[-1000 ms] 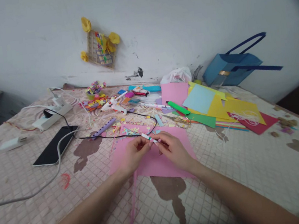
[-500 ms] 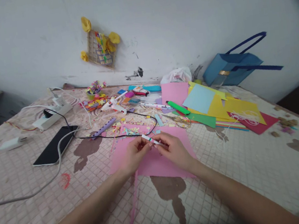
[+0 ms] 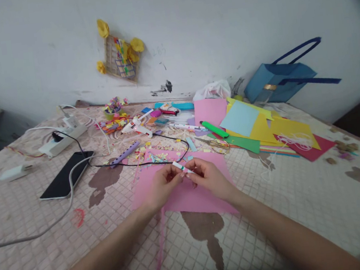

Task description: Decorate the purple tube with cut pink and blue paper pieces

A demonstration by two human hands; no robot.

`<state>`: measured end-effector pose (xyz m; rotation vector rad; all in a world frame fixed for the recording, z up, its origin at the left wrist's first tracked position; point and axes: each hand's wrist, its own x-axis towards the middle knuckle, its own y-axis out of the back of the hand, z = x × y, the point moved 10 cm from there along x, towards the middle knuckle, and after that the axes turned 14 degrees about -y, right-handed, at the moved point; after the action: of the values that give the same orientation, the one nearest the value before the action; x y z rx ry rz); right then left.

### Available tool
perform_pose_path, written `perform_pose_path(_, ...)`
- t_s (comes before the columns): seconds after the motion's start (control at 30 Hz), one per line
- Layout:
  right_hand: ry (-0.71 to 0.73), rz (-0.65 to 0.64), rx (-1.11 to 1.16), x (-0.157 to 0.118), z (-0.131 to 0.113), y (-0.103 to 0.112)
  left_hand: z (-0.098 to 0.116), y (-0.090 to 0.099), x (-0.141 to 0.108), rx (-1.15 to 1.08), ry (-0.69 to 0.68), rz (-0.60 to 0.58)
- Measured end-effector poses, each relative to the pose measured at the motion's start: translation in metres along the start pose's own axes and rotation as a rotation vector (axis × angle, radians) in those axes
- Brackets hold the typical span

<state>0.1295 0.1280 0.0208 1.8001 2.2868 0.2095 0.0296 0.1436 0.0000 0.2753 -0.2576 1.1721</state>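
Note:
A white pen-like stick [image 3: 181, 167] with a green band is held between both hands above a pink paper sheet [image 3: 204, 197]. My left hand [image 3: 163, 184] pinches it from the left, and my right hand [image 3: 210, 178] grips it from the right, fingertips close together. Part of the stick is hidden behind the right fingers. A pink strip [image 3: 161, 251] runs from the sheet toward the near edge. Small paper bits [image 3: 159, 157] lie scattered along the sheet's far side.
A black cable [image 3: 131, 163] loops just beyond the hands. Scissors [image 3: 219, 145], a green marker [image 3: 214, 129] and a glue gun [image 3: 141, 128] lie farther back. Coloured papers [image 3: 258, 129] are at right. A black phone [image 3: 68, 175] and power strip [image 3: 62, 140] are at left.
The white stick has shifted slightly in the fingers, and its right end is now more covered by my right hand. The hands have otherwise barely moved.

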Motion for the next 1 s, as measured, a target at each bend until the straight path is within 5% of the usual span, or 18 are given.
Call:
perform_pose_path(0.37, -0.079, -0.096, 0.095, 0.003, 0.005, -0.005, 0.003, -0.001, 0.001, -0.025, -0.006, 0.005)
perform_pose_path(1.0, 0.064, 0.135, -0.186, -0.002, 0.002, 0.007, 0.002, -0.003, 0.000, -0.007, 0.008, -0.016)
